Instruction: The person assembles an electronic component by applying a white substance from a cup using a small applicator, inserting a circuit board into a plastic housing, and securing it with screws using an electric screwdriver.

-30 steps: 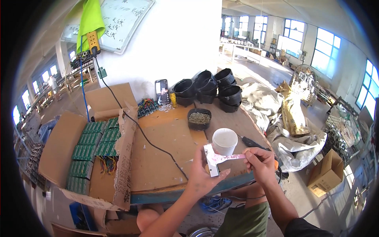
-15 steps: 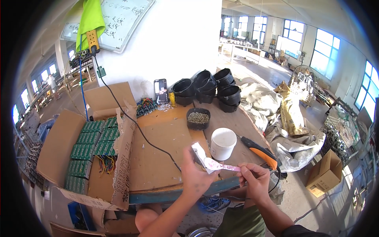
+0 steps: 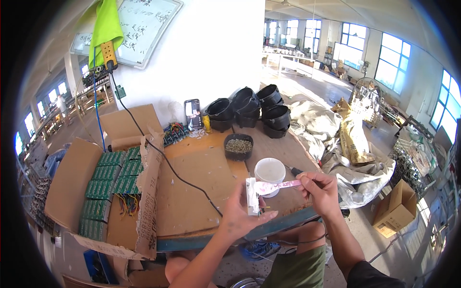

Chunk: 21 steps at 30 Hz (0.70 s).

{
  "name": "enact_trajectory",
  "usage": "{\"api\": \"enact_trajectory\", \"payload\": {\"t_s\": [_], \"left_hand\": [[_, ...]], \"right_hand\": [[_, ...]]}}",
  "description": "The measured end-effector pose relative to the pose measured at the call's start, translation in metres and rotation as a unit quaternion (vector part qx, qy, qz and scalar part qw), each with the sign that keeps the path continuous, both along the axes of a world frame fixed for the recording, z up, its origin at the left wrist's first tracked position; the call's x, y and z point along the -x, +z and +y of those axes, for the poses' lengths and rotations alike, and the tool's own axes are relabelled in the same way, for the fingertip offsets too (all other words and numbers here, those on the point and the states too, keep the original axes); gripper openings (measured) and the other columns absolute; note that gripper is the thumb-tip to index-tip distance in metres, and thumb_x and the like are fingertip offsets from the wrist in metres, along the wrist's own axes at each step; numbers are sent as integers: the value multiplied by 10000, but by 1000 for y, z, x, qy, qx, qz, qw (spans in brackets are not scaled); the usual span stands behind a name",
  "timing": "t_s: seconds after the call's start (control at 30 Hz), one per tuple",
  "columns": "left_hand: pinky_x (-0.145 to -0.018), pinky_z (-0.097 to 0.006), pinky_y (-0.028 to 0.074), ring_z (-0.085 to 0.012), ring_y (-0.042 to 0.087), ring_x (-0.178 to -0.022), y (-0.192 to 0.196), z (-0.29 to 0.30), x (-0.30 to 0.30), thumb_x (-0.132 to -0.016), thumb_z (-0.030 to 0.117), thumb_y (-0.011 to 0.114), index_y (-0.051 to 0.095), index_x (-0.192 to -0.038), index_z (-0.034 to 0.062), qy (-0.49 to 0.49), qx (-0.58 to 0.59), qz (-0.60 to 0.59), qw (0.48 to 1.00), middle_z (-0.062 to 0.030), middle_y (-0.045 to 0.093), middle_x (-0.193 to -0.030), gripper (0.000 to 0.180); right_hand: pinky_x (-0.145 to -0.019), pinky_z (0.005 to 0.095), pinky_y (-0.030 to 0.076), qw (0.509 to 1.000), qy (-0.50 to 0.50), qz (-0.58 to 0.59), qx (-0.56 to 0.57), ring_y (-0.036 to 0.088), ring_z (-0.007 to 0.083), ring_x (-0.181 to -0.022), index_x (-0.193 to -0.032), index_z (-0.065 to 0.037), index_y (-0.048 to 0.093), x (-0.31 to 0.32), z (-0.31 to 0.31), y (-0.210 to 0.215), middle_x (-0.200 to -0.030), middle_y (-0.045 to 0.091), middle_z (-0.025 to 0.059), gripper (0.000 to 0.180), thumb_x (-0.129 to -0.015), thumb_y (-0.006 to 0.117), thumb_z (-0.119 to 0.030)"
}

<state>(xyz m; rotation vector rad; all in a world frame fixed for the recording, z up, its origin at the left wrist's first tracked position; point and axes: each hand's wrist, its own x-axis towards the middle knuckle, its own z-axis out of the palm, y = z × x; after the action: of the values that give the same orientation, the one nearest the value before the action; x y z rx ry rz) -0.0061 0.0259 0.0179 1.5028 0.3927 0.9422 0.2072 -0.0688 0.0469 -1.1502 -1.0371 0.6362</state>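
My left hand (image 3: 236,218) is closed round a small block-shaped part (image 3: 252,204) whose face is coated with white paste. Its thumb points right, below the part. Between the thumb and fingers of my right hand (image 3: 322,192) is the end of a flat pink strip (image 3: 290,184) with dark markings. Its other end, smeared with white paste, touches the coated face of the part. Right behind the strip stands a white plastic tub (image 3: 270,168). A dark-tipped hand tool (image 3: 296,171) lies beyond my right hand, which hides most of it.
A black tub of granules (image 3: 238,145) sits farther back, with stacked black buckets (image 3: 247,106) behind it. At left, an open carton (image 3: 149,201) holds green boxes (image 3: 98,188) and wires. A black cable (image 3: 180,175) crosses the table. A phone (image 3: 193,115) leans against the wall.
The part has turned more upright in my left hand, and its coated face now shows more. My right hand has moved up and right with the strip, covering the tool's orange handle.
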Motion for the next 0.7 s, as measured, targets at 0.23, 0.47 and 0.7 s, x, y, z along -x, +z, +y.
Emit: {"api": "enact_trajectory", "payload": {"t_s": [0.23, 0.47, 0.7], "left_hand": [[-843, -321, 544, -139, 610, -933, 2, 0, -3, -682, 60, 889, 474, -1224, 27, -17, -17, -36, 999, -92, 650, -1095, 683], [-902, -376, 539, -204, 623, -989, 1, -2, -1, -710, 112, 867, 455, -1299, 8, -87, 57, -77, 992, -160, 634, -1227, 726], [-894, -385, 523, -220, 619, -983, 0, -3, 2, -765, 298, 814, 491, -1290, -14, -133, 125, -146, 972, -184, 627, -1228, 692]], "right_hand": [[-524, 188, 403, 992, 21, 117, 32, 543, 55, -603, -1006, 30, 705, 11, 8, 0, -755, 648, 16, 177, -962, 636, -127], [-530, 188, 418, 969, 84, 216, 88, 542, 44, -620, -1033, 27, 708, 14, 6, -13, -740, 631, -12, 231, -978, 637, -186], [-536, 172, 410, 976, 29, 207, 59, 537, 31, -633, -1024, 6, 701, 0, 17, -5, -750, 628, -21, 236, -983, 628, -215]]}}
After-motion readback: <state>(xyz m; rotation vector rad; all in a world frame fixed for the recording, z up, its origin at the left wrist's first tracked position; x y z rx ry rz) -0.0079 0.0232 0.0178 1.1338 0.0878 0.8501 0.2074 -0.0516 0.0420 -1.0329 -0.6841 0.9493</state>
